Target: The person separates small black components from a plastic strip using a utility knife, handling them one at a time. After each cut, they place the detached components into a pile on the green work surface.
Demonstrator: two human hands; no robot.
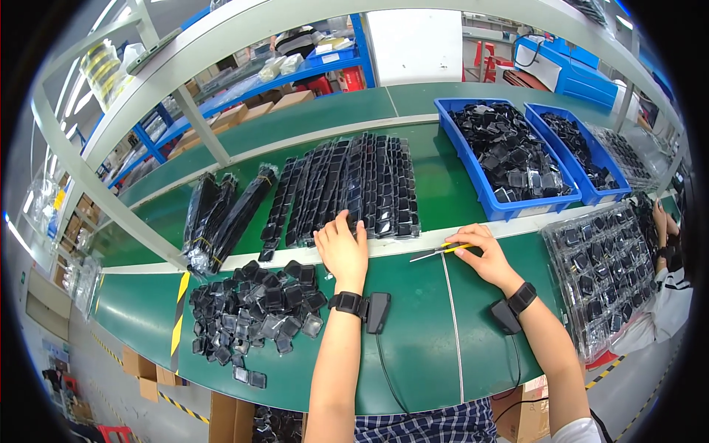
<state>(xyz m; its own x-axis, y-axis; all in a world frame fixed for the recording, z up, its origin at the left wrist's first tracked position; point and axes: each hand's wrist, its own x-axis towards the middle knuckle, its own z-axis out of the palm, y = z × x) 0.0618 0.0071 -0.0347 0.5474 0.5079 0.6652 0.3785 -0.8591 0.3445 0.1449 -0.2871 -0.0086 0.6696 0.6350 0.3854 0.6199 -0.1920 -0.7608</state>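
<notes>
My left hand (343,251) is at the front edge of a row of long strips of square black pieces (347,184). Its fingers are apart and touch or nearly touch the strips' near ends; nothing shows in its grasp. My right hand (484,255) grips a screwdriver (427,255) with a yellow and black handle, its thin metal shaft pointing left over the bench. To the left of my left hand lies a loose heap of square black pieces (258,303), some with a clear, shiny face. Both wrists wear black straps with small cabled boxes.
Two blue bins (493,205) of black pieces stand at the back right. Clear blister trays (591,273) lie at the right, beside another person's hand (665,221). Banded black bundles (236,214) sit left of the strips. A pale shelf frame (118,199) rises at the left.
</notes>
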